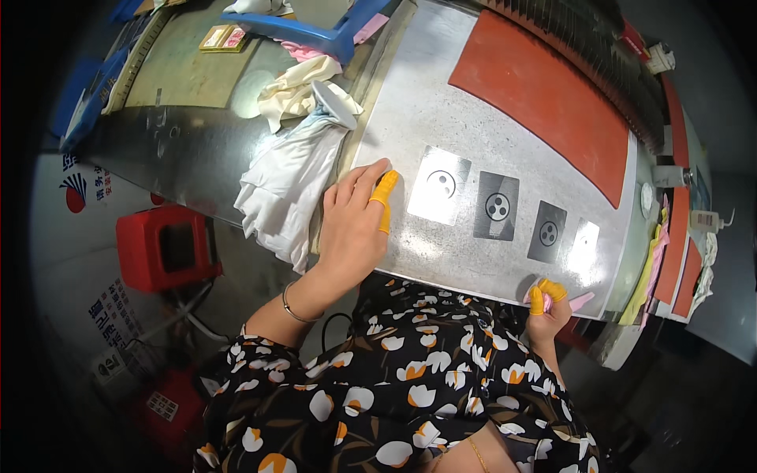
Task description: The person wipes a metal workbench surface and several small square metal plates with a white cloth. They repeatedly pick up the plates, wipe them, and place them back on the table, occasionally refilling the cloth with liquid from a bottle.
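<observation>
Evidently, four metal plates lie in a row nearside of the red mat, finished or not I cannot tell, while the left hand, loosely open, holds nothing visible and the right hand pinches a pink cloth.

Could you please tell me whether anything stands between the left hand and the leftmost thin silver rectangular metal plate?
Nothing visible does: only a strip of flat grey worktop shows between the left hand and the leftmost plate. The crumpled white fabric cloth lies on the hand's other side, out of that path.
</observation>
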### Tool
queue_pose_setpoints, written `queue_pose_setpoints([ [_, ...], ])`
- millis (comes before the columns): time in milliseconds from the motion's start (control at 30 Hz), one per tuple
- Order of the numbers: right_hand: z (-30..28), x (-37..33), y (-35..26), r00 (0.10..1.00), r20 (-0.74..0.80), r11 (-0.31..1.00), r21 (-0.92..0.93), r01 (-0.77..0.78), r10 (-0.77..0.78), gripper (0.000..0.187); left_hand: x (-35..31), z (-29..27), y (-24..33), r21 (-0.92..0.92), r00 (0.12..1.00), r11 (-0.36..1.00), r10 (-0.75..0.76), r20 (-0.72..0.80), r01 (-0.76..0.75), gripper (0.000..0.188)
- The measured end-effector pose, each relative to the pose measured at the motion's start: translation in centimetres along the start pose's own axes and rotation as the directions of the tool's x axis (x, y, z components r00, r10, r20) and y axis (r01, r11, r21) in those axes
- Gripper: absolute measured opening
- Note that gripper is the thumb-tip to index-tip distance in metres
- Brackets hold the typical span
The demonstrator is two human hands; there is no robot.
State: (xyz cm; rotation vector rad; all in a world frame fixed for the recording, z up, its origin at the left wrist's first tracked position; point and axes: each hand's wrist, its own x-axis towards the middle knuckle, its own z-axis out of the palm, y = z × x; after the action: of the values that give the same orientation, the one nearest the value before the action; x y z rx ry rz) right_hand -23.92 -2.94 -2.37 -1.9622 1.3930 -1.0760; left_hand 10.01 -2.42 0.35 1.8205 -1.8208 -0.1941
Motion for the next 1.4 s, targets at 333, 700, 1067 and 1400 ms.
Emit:
queue_pose_setpoints([
  [333, 0.0, 0.6, -0.9, 1.000, 0.021, 1.000, -0.017, 0.012, -0.012, 0.008, 0.4, -0.4, -0.1, -0.062, 0.999, 0.997, -0.040, 0.033, 0.042, 0.023],
  [700, -0.6, 0.5, -1.0, 0.996, 0.021, 0.987, -0.138, -0.078, 0.082, 0.011, 0.9, -1.2, -0.3, -0.128, 0.982, 0.985, -0.095, 0.165, 0.116, 0.053],
  [1067, -0.9, 1.4, -1.2, 0.998, 0.061, 0.977, -0.211, 0.026, -0.014, 0.017, 1.0, 0.0, 0.2, -0.006, 0.988, 0.998, -0.067, 0.140, 0.068, 0.049],
  [1400, -0.9, 2.2, -1.3, 0.985, 0.057, 0.977, -0.129, 0.167, -0.161, 0.020, 1.2, 0.1, 0.9, 0.072, 0.995, 0.997, -0.032, 0.099, 0.025, 0.048],
])
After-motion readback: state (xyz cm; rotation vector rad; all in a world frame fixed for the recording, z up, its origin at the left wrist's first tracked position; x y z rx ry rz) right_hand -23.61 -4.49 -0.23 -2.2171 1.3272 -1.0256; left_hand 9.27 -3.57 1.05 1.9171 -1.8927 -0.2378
